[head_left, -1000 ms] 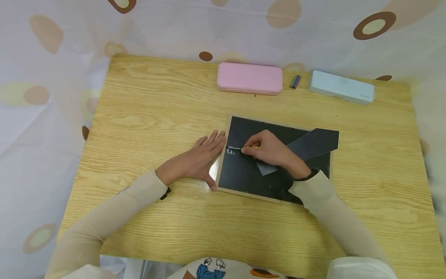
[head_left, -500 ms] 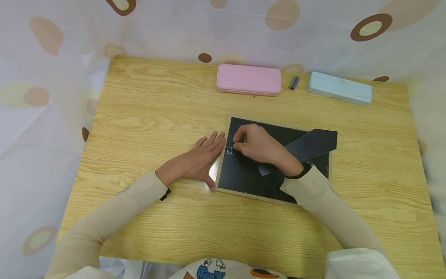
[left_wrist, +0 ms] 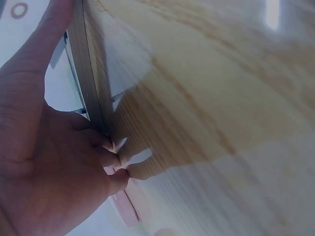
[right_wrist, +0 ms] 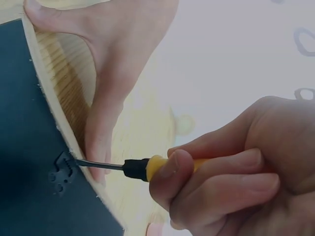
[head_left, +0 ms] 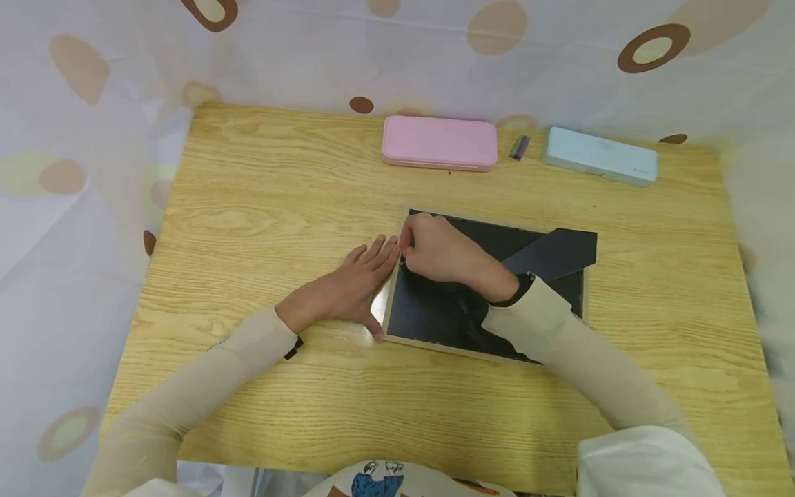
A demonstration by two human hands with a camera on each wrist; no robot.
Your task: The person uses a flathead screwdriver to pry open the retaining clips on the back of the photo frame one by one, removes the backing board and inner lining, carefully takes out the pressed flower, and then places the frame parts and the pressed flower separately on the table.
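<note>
A picture frame with a black back [head_left: 422,314] and a pale wooden border lies face down on the table. My left hand [head_left: 350,286] rests against its left edge, fingers spread and thumb at the near corner. Over the frame's left side, my right hand [head_left: 444,250] grips a screwdriver [right_wrist: 137,168] with a yellow and black handle. In the right wrist view its metal tip reaches the small toothed metal hanger [right_wrist: 61,174] beside the border. The head view hides most of the screwdriver behind my fingers. A dark stand leg [head_left: 555,252] slants across the back under my right forearm.
Along the far edge of the wooden table [head_left: 261,179] lie a pink case [head_left: 439,141], a small dark multicoloured block [head_left: 519,147] and a pale blue case [head_left: 599,155]. A patterned white curtain [head_left: 279,55] hangs behind and at the sides.
My right hand has moved left and slightly away from me, to the frame's left edge, with the screwdriver. The hanger is now covered in the head view. My left hand stays in place.
</note>
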